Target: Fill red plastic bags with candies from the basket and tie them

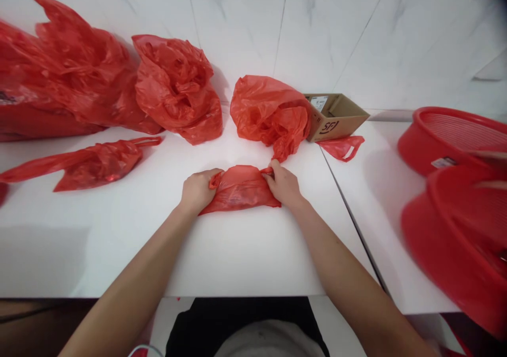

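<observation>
Fingers of left hand [199, 192] and right hand [284, 184] clamped on ends of small red bag [243, 194]; gathering done, I judge; fastening left, no knot visible between fingers.

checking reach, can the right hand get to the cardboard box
Probably yes: the cardboard box stands just beyond the right hand, its printed side uncovered, though that hand first must release a red bag.

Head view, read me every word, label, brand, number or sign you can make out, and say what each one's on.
"SF": on the box, with a curved mark around it.
White label on the box: too small to read.
Sticker on the upper red basket: too blurred to read.
Held bag: nothing readable.
</observation>
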The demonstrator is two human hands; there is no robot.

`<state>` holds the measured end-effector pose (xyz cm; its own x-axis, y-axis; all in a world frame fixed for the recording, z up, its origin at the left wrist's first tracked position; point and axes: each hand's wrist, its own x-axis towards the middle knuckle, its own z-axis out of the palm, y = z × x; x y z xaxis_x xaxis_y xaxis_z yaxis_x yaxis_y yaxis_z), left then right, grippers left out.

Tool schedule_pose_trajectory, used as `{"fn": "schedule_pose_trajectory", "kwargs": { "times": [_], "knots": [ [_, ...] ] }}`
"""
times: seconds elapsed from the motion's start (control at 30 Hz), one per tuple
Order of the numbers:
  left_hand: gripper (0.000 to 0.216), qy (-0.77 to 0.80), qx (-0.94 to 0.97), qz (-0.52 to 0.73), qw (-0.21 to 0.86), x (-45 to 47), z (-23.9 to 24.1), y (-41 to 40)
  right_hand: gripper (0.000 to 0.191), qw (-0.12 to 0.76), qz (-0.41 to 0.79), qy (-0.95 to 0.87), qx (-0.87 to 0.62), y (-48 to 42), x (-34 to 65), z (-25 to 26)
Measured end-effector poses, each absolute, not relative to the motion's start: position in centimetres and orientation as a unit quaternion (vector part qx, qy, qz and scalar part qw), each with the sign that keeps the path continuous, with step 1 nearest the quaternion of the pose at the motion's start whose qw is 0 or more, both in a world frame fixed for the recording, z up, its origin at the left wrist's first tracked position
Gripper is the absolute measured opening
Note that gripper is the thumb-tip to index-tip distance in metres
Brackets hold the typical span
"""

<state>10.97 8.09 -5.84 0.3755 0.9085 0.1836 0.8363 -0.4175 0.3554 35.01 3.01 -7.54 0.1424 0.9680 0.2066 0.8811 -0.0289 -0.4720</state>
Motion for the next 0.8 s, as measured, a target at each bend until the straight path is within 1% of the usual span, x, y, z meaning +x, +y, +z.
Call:
{"fn": "schedule_pose_trajectory", "kwargs": {
  "times": [0.13,0.27,0.33,0.4,0.43,0.5,0.57,0.63,0.7,0.8],
  "knots": [
    [0.04,0.53,0.818,0.198,0.104,11.1,-6.3,8.2,0.007,0.24,0.071,-0.658,-0.71,3.0,35.0,-7.6],
    [0.039,0.531,0.812,0.214,0.112,10.9,-6.8,8.3,0.007,0.252,0.088,-0.655,-0.706,2.9,35.2,-7.6],
    [0.036,0.528,0.808,0.233,0.122,10.8,-6.8,8.3,0.009,0.279,0.125,-0.64,-0.705,2.8,35.5,-7.4],
    [0.027,0.528,0.796,0.263,0.139,10.9,-6.6,8.3,0.015,0.329,0.18,-0.607,-0.701,2.7,35.6,-7.0],
    [0.027,0.529,0.787,0.281,0.148,11.1,-6.4,8.2,0.019,0.356,0.204,-0.586,-0.699,2.7,35.4,-6.7],
    [0.039,0.535,0.765,0.319,0.164,11.6,-6.0,8.0,0.029,0.385,0.228,-0.546,-0.709,2.8,34.8,-6.2],
    [0.046,0.529,0.745,0.349,0.21,12.5,-5.6,7.6,0.041,0.363,0.216,-0.528,-0.737,2.9,33.8,-5.8],
    [0.047,0.508,0.737,0.355,0.269,13.4,-5.3,7.1,0.048,0.312,0.184,-0.538,-0.761,3.0,32.8,-5.6],
    [0.04,0.491,0.751,0.333,0.29,14.2,-5.4,6.6,0.046,0.278,0.149,-0.562,-0.764,3.1,32.0,-5.7],
    [0.028,0.499,0.784,0.279,0.242,14.8,-5.8,6.1,0.036,0.263,0.127,-0.593,-0.751,3.0,31.6,-6.1]
  ]
}}
